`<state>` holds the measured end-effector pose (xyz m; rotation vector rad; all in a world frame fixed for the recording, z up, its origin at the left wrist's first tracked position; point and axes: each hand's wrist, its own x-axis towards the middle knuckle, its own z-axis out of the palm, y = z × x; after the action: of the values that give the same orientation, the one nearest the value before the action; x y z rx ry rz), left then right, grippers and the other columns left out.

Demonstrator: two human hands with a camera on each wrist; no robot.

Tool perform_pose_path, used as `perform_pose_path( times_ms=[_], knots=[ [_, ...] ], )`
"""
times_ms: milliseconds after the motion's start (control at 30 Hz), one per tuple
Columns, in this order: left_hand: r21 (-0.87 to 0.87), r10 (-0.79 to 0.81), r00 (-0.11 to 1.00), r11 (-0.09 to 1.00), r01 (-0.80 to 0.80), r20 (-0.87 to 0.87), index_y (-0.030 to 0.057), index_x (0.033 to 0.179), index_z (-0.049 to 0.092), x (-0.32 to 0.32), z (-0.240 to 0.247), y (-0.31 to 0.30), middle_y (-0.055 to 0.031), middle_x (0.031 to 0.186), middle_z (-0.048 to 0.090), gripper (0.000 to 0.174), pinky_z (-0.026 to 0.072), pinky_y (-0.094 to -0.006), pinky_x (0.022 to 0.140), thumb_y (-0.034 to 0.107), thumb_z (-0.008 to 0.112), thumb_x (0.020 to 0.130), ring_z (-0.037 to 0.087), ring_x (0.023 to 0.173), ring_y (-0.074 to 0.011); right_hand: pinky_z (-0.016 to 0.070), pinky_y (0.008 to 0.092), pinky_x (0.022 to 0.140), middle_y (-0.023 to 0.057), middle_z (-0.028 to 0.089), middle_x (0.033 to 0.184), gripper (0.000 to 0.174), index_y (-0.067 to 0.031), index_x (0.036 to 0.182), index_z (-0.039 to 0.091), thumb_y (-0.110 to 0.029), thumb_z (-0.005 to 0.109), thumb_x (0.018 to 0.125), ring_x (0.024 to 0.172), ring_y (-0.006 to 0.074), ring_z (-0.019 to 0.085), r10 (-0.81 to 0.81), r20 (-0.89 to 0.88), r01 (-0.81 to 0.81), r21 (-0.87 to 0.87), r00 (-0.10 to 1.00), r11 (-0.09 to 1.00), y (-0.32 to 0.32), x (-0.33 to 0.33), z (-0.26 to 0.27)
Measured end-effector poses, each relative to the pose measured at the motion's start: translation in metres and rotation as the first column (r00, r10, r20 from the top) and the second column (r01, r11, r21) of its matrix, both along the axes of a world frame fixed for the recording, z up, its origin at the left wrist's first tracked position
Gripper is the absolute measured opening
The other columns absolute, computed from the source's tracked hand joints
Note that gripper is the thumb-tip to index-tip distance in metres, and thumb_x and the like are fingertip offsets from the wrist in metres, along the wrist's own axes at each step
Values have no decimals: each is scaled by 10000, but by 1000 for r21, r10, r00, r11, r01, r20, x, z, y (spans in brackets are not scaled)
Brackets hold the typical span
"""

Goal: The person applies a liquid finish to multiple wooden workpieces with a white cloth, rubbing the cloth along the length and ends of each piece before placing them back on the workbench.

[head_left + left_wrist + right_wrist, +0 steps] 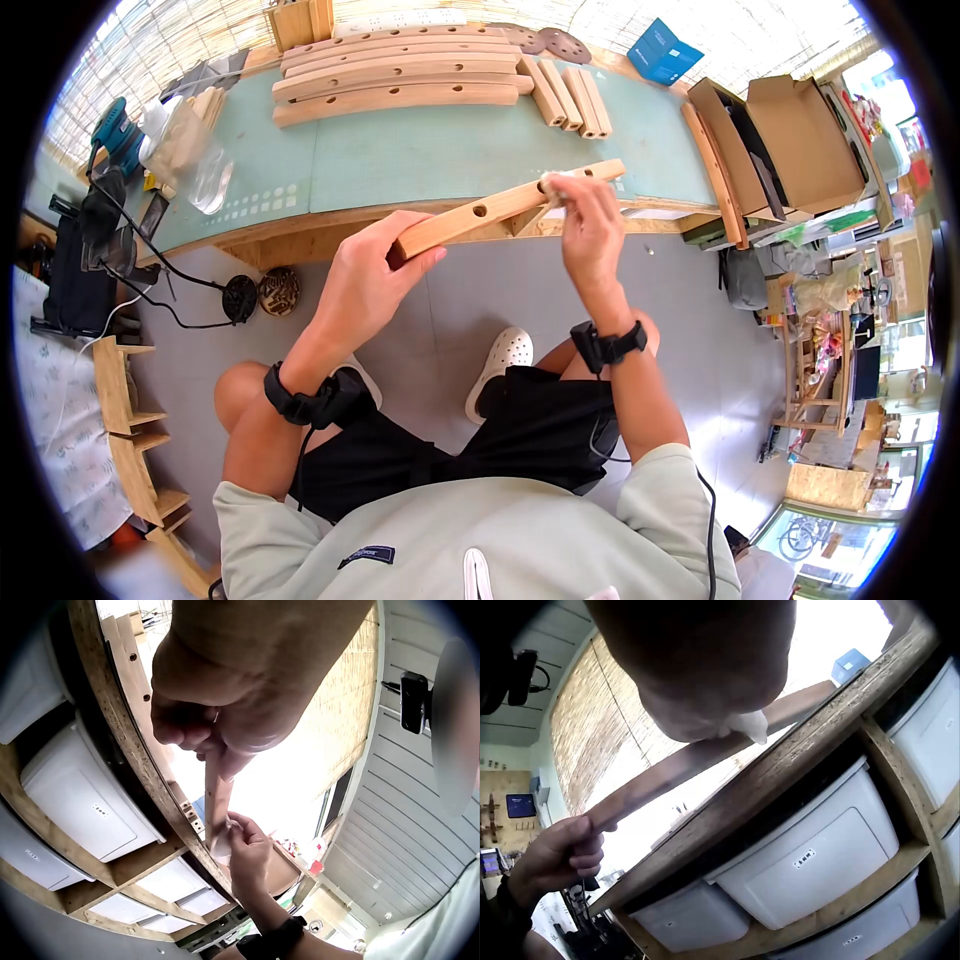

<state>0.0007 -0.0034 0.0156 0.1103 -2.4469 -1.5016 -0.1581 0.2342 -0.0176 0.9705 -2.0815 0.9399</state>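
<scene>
My left hand (pixel 362 272) grips the near end of a long wooden bar (pixel 445 226) that has round holes along one face. The bar slants up to the right, held above the front edge of the workbench (pixel 390 165). Farther along it, my right hand (pixel 590 235) pinches a small piece of white cloth (pixel 751 726) against the wood. The cloth wraps partly over the bar in the left wrist view, and the right fingers hide some of it.
Several curved wooden bars with holes (pixel 400 70) lie at the back of the bench, beside short wooden blocks (pixel 565 95). A clear plastic container (pixel 200 165) and a blue sander (pixel 118 130) stand left. An open cardboard box (pixel 800 140) is right. White drawers (pixel 810 851) sit underneath.
</scene>
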Motion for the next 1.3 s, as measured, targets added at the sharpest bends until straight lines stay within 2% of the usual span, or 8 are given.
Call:
perform_pose_path(
  times_ms=[100,267,333,400,500,700,833,1300],
  knots=[
    [19,-1,999,1000,0,43,-4,1188,671,1,3,3,-40,831,639,320,473,-262,690,141,777,923,519,718,-110,540,402,833,84,714,989,334,-58,1078,734,139,615,836,921,288,651,-162,11,162,10,987,987,4,-11,-1],
    [-38,-7,1000,999,7,10,8,1208,676,0,-1,3,-95,840,659,339,484,-300,665,143,774,913,528,666,-166,544,397,816,102,715,984,245,-53,1051,736,104,625,899,906,304,655,17,-86,-21,-45,996,999,-6,8,-8],
    [-46,-13,1000,999,14,21,13,1207,678,1,-1,4,-94,833,655,338,484,-300,662,147,775,912,527,662,-166,560,399,866,116,709,1019,264,-60,1062,737,106,624,890,980,293,675,-68,14,67,51,998,996,16,-15,-8],
    [-51,-18,1000,999,20,22,18,1206,680,1,1,4,-92,826,651,337,483,-301,659,150,776,911,527,658,-166,567,370,839,117,702,1020,248,-50,1079,733,93,585,939,945,253,681,-148,245,174,-91,958,981,37,-37,-2],
    [-78,1,998,997,4,70,7,1161,665,2,3,1,-44,814,637,306,470,-268,662,148,778,913,514,678,-120,566,343,815,111,699,1032,224,-34,1086,726,65,556,979,919,221,680,-179,242,234,-220,953,947,59,-52,12],
    [-68,-24,1000,997,26,18,25,1138,665,0,3,7,-88,789,627,288,476,-307,633,165,773,911,533,632,-170,552,387,850,122,710,1055,226,-57,1089,736,48,594,948,996,287,668,-299,73,289,120,951,950,47,-60,-3],
    [-81,-28,1000,996,29,7,23,1135,660,0,4,7,-93,781,621,287,477,-309,634,164,772,911,535,628,-178,538,421,855,137,706,1009,232,-57,1063,735,65,608,913,993,326,651,-158,37,153,110,987,982,45,-55,-1],
    [-74,-40,998,996,43,39,35,1139,658,4,4,7,-111,779,623,281,487,-328,649,168,762,915,563,639,-214,531,413,843,110,712,992,216,-69,1021,751,51,599,926,953,324,647,-313,49,302,159,949,940,46,-76,0]
  ],
)
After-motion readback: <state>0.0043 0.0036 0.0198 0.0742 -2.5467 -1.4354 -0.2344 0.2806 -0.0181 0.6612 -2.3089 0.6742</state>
